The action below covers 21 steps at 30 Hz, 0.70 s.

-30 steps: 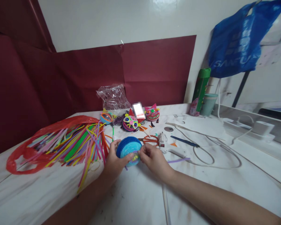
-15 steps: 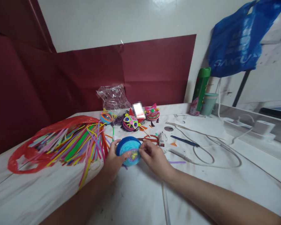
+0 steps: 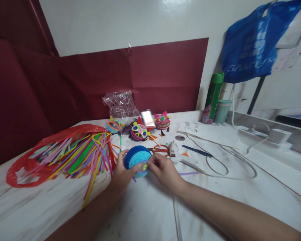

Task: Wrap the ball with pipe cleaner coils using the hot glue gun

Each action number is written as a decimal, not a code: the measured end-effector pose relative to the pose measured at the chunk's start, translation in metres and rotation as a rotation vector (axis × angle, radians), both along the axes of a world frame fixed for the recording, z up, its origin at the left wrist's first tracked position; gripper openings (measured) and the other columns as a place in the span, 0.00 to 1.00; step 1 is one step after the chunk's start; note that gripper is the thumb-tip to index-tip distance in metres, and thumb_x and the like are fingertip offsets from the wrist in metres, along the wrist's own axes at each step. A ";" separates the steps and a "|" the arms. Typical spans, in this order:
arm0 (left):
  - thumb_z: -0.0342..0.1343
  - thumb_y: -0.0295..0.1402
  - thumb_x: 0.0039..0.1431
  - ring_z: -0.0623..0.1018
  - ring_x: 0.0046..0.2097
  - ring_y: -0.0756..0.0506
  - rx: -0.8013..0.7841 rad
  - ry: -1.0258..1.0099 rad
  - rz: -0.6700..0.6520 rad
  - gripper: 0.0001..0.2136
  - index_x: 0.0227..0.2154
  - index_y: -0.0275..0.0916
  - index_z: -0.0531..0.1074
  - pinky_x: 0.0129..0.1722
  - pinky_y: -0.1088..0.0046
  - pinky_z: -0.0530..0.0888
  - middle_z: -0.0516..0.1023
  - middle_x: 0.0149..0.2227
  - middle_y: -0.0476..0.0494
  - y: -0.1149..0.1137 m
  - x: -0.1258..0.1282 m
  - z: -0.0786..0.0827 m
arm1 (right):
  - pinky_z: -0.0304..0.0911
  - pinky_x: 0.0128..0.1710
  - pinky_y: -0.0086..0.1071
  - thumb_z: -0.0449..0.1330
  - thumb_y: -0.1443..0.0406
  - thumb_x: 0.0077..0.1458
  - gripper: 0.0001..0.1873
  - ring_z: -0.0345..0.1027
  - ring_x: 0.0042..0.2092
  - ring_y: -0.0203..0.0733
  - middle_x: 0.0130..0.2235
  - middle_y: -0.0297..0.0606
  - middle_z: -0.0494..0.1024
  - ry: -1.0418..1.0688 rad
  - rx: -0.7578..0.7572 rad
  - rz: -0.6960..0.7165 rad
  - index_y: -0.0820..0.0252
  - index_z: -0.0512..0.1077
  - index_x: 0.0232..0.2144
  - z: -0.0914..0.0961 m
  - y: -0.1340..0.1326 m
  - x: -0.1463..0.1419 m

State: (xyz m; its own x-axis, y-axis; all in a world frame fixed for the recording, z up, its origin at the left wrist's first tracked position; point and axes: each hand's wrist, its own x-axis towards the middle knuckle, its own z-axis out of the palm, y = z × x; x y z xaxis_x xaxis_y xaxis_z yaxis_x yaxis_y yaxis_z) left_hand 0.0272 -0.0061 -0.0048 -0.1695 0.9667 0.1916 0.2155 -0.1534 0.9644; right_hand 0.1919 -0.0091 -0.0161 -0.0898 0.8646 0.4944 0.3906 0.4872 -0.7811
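A round craft piece of coiled blue pipe cleaners (image 3: 135,157) is held up over the table. Dark blue at the rim, it turns light blue inward, with a small purple and yellow patch near its lower right. My left hand (image 3: 123,170) grips it from the left, thumb lying across the front. Against its right side, the fingertips of my right hand (image 3: 164,169) are pinched together; what lies between them is too small to make out. A purple pipe cleaner (image 3: 189,173) shows to the right of my right hand, and a short purple end pokes out below the disc.
Left lies a red plastic bag (image 3: 17,174) with many pipe cleaners (image 3: 82,154). Behind the disc are decorated animal-face crafts (image 3: 139,131) and orange-handled scissors (image 3: 163,150). A white glue gun (image 3: 190,162) with its cord, dark blue tweezers (image 3: 197,150) and a green spray can (image 3: 214,97) are right.
Both hands stay at the disc in nearly the same pose. The view has shifted very slightly; nothing is let go or picked up.
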 end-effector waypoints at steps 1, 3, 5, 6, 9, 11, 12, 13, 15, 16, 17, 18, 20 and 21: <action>0.65 0.37 0.38 0.75 0.43 0.42 -0.015 -0.005 -0.005 0.33 0.50 0.39 0.62 0.34 0.71 0.75 0.69 0.48 0.39 0.000 0.000 0.000 | 0.56 0.25 0.26 0.56 0.70 0.52 0.07 0.62 0.25 0.35 0.22 0.30 0.69 -0.021 0.007 -0.004 0.58 0.65 0.24 0.000 0.000 0.000; 0.65 0.39 0.39 0.76 0.39 0.43 -0.055 -0.006 -0.027 0.32 0.50 0.40 0.62 0.27 0.73 0.75 0.70 0.46 0.40 0.000 0.001 0.001 | 0.56 0.25 0.26 0.56 0.71 0.52 0.06 0.62 0.25 0.35 0.22 0.30 0.69 -0.063 0.018 -0.006 0.58 0.65 0.24 -0.001 0.000 0.001; 0.65 0.39 0.39 0.76 0.36 0.44 -0.089 0.009 -0.038 0.31 0.49 0.40 0.63 0.24 0.74 0.74 0.70 0.43 0.41 0.000 0.001 0.002 | 0.56 0.26 0.27 0.56 0.71 0.52 0.06 0.63 0.25 0.35 0.23 0.30 0.70 -0.098 0.026 -0.001 0.58 0.66 0.25 -0.002 0.000 0.002; 0.66 0.38 0.39 0.75 0.36 0.45 -0.094 0.022 -0.034 0.32 0.49 0.40 0.63 0.25 0.74 0.74 0.70 0.43 0.42 0.001 0.000 0.002 | 0.56 0.26 0.27 0.56 0.71 0.52 0.06 0.63 0.25 0.35 0.23 0.30 0.70 -0.108 0.029 0.003 0.57 0.65 0.25 -0.002 0.000 0.002; 0.67 0.35 0.38 0.76 0.38 0.45 -0.086 0.011 -0.042 0.34 0.52 0.41 0.64 0.29 0.75 0.75 0.70 0.44 0.41 0.002 -0.001 0.002 | 0.57 0.27 0.27 0.56 0.70 0.52 0.05 0.64 0.26 0.36 0.24 0.31 0.71 -0.101 0.029 0.009 0.57 0.66 0.27 -0.001 0.000 0.003; 0.66 0.36 0.40 0.76 0.39 0.44 -0.077 -0.030 -0.052 0.33 0.52 0.41 0.64 0.29 0.74 0.75 0.71 0.45 0.41 0.002 -0.002 0.001 | 0.59 0.28 0.28 0.56 0.69 0.53 0.03 0.65 0.27 0.37 0.26 0.32 0.71 -0.063 0.035 -0.005 0.57 0.66 0.29 0.000 0.001 0.003; 0.65 0.36 0.41 0.76 0.39 0.44 -0.069 -0.055 -0.052 0.32 0.52 0.42 0.64 0.29 0.74 0.76 0.71 0.46 0.40 0.003 -0.002 0.000 | 0.59 0.29 0.28 0.56 0.69 0.53 0.02 0.65 0.28 0.37 0.26 0.32 0.72 -0.040 0.041 -0.010 0.57 0.66 0.30 0.000 0.002 0.003; 0.65 0.37 0.42 0.76 0.40 0.44 -0.056 -0.077 -0.040 0.31 0.52 0.42 0.64 0.30 0.74 0.76 0.72 0.47 0.40 0.003 -0.002 0.000 | 0.59 0.29 0.29 0.55 0.68 0.54 0.01 0.65 0.28 0.37 0.26 0.32 0.72 -0.021 0.047 -0.012 0.57 0.66 0.30 0.000 0.002 0.003; 0.65 0.36 0.42 0.76 0.43 0.43 -0.026 -0.095 -0.011 0.29 0.51 0.41 0.65 0.32 0.74 0.76 0.72 0.47 0.40 0.003 -0.002 -0.001 | 0.59 0.28 0.28 0.54 0.67 0.55 0.02 0.65 0.27 0.37 0.26 0.32 0.71 0.003 0.059 -0.006 0.57 0.65 0.29 0.000 0.002 0.003; 0.65 0.36 0.42 0.76 0.44 0.42 -0.021 -0.094 -0.005 0.30 0.51 0.41 0.65 0.33 0.74 0.76 0.72 0.48 0.40 0.003 -0.002 0.000 | 0.59 0.28 0.28 0.54 0.67 0.55 0.03 0.64 0.27 0.37 0.25 0.31 0.70 0.008 0.060 -0.002 0.56 0.65 0.29 0.000 0.001 0.003; 0.65 0.36 0.42 0.76 0.44 0.42 -0.025 -0.086 -0.006 0.30 0.51 0.41 0.65 0.32 0.73 0.76 0.72 0.48 0.39 0.003 -0.001 0.000 | 0.59 0.27 0.28 0.54 0.67 0.56 0.04 0.64 0.27 0.37 0.25 0.31 0.70 0.011 0.060 0.001 0.56 0.65 0.28 0.000 0.001 0.002; 0.65 0.37 0.41 0.76 0.43 0.42 -0.033 -0.079 -0.012 0.31 0.52 0.41 0.64 0.31 0.73 0.76 0.71 0.49 0.39 0.002 -0.001 0.001 | 0.59 0.28 0.28 0.54 0.66 0.56 0.04 0.63 0.27 0.37 0.25 0.31 0.70 0.013 0.059 0.003 0.56 0.65 0.28 0.000 0.000 0.002; 0.64 0.38 0.41 0.76 0.42 0.42 -0.051 -0.072 -0.034 0.33 0.53 0.41 0.63 0.28 0.73 0.76 0.71 0.49 0.38 0.001 0.000 0.002 | 0.59 0.28 0.28 0.53 0.67 0.56 0.04 0.64 0.27 0.37 0.25 0.31 0.70 0.011 0.059 0.005 0.56 0.65 0.28 0.000 -0.001 0.002; 0.64 0.39 0.41 0.75 0.41 0.42 -0.054 -0.073 -0.040 0.34 0.53 0.41 0.62 0.27 0.73 0.75 0.71 0.48 0.38 0.000 0.001 0.002 | 0.59 0.28 0.28 0.53 0.67 0.56 0.04 0.64 0.27 0.37 0.25 0.32 0.71 0.006 0.063 0.004 0.56 0.65 0.28 0.000 -0.002 0.002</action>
State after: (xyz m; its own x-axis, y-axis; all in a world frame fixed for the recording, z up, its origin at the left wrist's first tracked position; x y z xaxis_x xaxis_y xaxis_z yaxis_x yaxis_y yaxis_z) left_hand 0.0279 -0.0061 -0.0032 -0.1426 0.9815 0.1279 0.1394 -0.1080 0.9843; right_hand 0.1936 -0.0107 -0.0156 -0.0904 0.8311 0.5487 0.3835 0.5375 -0.7510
